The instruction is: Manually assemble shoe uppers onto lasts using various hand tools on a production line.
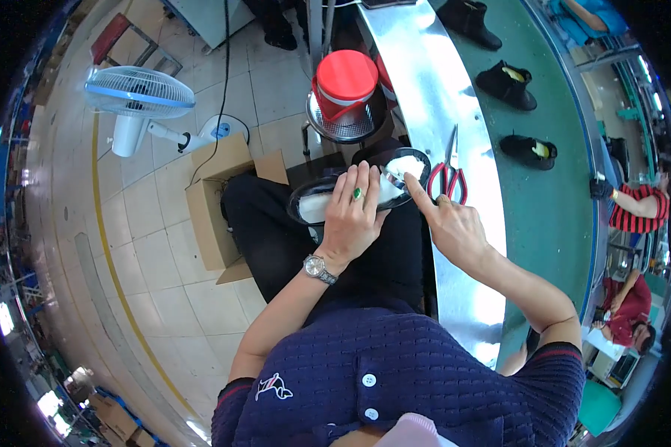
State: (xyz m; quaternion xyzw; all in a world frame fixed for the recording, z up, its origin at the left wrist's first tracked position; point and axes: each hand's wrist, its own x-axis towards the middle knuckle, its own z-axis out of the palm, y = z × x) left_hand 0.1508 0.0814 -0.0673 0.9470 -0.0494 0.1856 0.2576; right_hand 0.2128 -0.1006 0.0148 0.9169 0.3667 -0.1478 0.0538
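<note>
A long black shoe sole with a white inside lies across my lap. My left hand, with a green-stoned ring, is closed over its middle, fingers reaching across the white part. My right hand is at its right end. The index finger stretches out and touches the white inside there, while the other fingers are folded and their tips are hidden. A grey curved band shows near that fingertip; its kind cannot be made out. Beside my right hand, red-handled scissors lie on the metal bench.
The shiny metal bench runs along my right. Beyond it, several black shoes sit on a green surface. A red lidded bucket stands on a stool ahead. To my left are an open cardboard box and a fan. Other people are at far right.
</note>
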